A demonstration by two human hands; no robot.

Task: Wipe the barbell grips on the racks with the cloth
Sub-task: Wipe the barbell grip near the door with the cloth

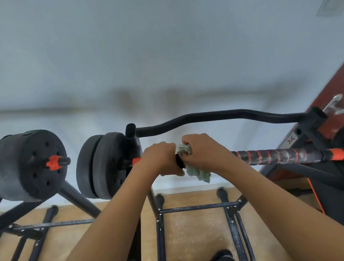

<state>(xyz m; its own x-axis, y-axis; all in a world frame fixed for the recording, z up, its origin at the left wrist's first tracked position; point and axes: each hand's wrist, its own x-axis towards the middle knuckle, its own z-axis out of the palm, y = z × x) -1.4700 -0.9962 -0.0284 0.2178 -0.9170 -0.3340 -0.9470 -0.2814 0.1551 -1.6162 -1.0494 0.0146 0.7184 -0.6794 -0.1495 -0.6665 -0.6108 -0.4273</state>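
two hands wipe a racked barbell's grip with a cloth

seen from above, a black steel rack (198, 207) carries a black-and-orange barbell (312, 153) lying left to right. the left hand (159, 160) wraps around the bar just inside the round black weight plates (103, 164), fingers curled over the top, seemingly steadying it. right beside it, the right hand (204, 152) clasps a crumpled pale green cloth (196, 171) around the bar, fingers closed tight. cloth bunches out above the knuckles and a loose tail hangs below. the fingertips underneath are hidden.

the wiping looks to be under way at the left end of the black barbell grip wound with red bands (267, 154), which runs bare to the right towards an orange collar (343, 153). most of it seems not yet covered. the next move likely calls for sliding the cloth rightwards along the grip, fist snug and twisting a little, while the left hand stops the bar rolling. a curved black bar (208, 117) rests on the rack behind, and a second loaded barbell (26, 165) sits to the left; their grips probably wait their turn.
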